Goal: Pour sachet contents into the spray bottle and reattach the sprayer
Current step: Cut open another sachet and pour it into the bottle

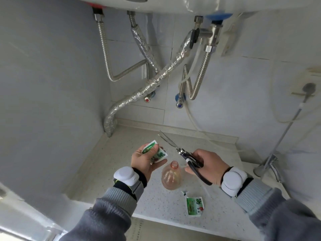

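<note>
A clear pinkish spray bottle [172, 177] stands upright on the speckled countertop [121, 171], its neck open with no sprayer on it. My left hand [145, 161] holds green-and-white sachets [156, 153] just left of the bottle's mouth. My right hand [207, 165] grips black-handled scissors [180, 151], blades spread and pointing up and left toward the sachets. Another sachet [194, 205], with its top torn, lies flat on the counter in front of the bottle. The sprayer is not in view.
Metal and foil-wrapped hoses [144, 91] hang from a white water heater [173, 4] above the counter's back. A thin clear tube [196, 126] runs down onto the counter. A faucet [271, 164] stands at right. The counter's front edge is near my forearms.
</note>
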A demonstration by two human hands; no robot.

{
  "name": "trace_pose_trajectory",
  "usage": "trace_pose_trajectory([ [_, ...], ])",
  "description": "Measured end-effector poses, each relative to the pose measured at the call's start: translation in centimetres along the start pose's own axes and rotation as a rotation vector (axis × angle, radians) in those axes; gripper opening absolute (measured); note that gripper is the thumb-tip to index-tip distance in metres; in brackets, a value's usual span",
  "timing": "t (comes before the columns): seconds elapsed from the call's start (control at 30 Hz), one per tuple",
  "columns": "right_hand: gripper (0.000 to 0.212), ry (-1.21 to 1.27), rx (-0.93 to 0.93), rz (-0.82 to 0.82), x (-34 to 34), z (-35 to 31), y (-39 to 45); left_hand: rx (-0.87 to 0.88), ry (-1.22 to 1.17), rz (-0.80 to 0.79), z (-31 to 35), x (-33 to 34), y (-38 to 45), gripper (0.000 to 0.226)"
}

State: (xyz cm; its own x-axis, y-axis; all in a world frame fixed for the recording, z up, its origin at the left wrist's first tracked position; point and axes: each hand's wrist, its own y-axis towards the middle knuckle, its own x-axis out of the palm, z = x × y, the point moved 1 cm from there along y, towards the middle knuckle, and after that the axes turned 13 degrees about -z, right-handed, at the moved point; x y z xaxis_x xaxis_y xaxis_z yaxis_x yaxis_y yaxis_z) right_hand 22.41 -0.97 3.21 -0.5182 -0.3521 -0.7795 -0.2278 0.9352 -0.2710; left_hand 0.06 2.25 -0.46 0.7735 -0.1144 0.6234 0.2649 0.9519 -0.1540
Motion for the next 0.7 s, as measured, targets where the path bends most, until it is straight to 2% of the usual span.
trace_pose_trajectory([
  [0.13,0.039,0.023,0.007,-0.013,-0.24,-0.03,0.14,0.001,0.167,0.053,-0.09,-0.15,0.36,0.029],
  [0.27,0.044,0.070,-0.016,-0.039,-0.08,0.18,0.13,0.042,0.271,-0.043,-0.35,-0.04,0.56,0.014],
  [0.37,0.045,0.086,-0.033,-0.068,-0.21,0.22,0.04,0.080,0.346,-0.087,-0.38,-0.05,0.59,0.013],
  [0.47,0.044,0.088,-0.037,-0.100,-0.26,0.40,-0.04,0.109,0.349,-0.090,-0.28,-0.23,0.60,0.016],
  [0.7,0.046,0.098,-0.044,-0.130,-0.23,0.57,-0.21,0.115,0.408,-0.107,-0.16,-0.88,0.63,0.007],
])
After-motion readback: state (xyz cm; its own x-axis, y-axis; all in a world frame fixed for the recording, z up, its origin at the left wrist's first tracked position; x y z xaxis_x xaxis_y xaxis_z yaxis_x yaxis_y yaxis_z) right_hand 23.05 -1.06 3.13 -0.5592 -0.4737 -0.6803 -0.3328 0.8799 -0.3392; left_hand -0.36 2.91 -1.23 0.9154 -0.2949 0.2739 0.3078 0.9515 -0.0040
